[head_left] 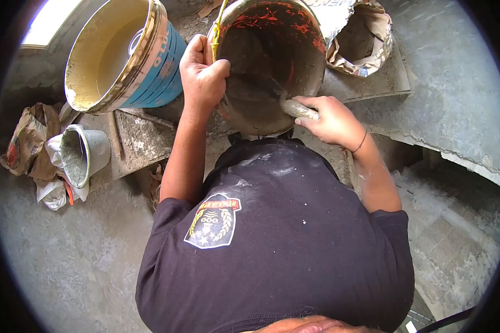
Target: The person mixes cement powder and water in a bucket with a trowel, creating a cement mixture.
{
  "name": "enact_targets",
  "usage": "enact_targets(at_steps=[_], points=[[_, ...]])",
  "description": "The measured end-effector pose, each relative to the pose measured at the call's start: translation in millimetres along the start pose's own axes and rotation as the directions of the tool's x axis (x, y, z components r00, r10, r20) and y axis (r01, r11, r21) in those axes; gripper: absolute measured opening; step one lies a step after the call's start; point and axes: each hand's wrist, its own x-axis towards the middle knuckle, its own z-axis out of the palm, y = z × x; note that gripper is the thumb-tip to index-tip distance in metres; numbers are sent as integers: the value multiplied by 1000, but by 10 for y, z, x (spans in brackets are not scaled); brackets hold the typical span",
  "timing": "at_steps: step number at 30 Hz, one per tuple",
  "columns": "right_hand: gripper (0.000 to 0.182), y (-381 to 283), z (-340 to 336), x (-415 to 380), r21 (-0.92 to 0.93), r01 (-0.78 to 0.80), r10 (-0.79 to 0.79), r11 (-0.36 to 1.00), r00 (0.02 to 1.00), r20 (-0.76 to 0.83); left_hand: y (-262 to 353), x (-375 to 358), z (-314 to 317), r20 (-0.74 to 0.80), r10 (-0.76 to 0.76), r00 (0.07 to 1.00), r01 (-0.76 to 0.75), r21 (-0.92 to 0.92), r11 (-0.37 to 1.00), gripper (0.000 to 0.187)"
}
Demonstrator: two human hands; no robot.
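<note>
A dark bucket [311,72], its inner wall smeared with red and grey, is tilted so that its mouth faces me. My left hand [203,75] is closed over the left side of its rim, close by the yellow cord [216,34] that runs up from there. At the lower right of the rim, my right hand [330,119] is wrapped round the mortar-caked handle of a trowel [301,109]. The trowel's blade reaches into the bucket, over the grey material [253,108] at the bottom, and is hard to pick out against it.
Left of the bucket stands a large blue pail [169,66] with cloudy liquid inside. Farther down are a small grey bucket [99,152] and crumpled bags [30,144]. On the right, an opened paper sack [386,53] sits on a board [394,83] beside a rough-edged concrete slab [450,94].
</note>
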Motion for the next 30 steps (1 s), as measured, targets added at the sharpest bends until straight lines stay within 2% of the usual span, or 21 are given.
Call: enact_targets(at_steps=[2,6,8,9,14,17,18,20,25,29,30], points=[[41,36,6,39,313,-48,29,949,997,65,3,52,-21,10,-5,1000,5,-2,1000,17],[41,-73,-47,96,308,-24,29,951,999,-14,-24,108,-78,77,30,997,-31,7,999,17],[48,-161,1,144,46,76,-65,996,976,-207,39,108,-54,98,-8,995,9,-6,1000,18],[47,-224,13,160,-63,61,-74,996,968,-239,32,117,-48,103,-6,995,7,-6,1000,18],[47,-167,73,157,-179,120,-158,977,963,-217,-15,108,-121,92,-11,996,14,-30,999,18],[48,-16,-44,87,-420,195,-261,886,960,-106,-43,101,-147,65,-15,998,14,11,1000,17],[48,40,-77,69,-421,193,-262,886,959,-111,-30,104,-142,67,-10,998,9,12,1000,17],[39,158,-152,58,-584,247,-376,773,920,-108,-5,106,-131,60,-21,998,21,-12,1000,17],[37,151,-462,105,-680,239,-413,693,905,-102,-45,100,-100,62,0,998,0,-2,1000,17],[40,14,-504,60,-677,201,-373,708,921,-116,9,70,-65,33,-6,999,7,-18,1000,17],[45,-7,-496,65,-658,150,-330,737,931,-158,-16,72,-69,28,-9,1000,9,-21,1000,17]])
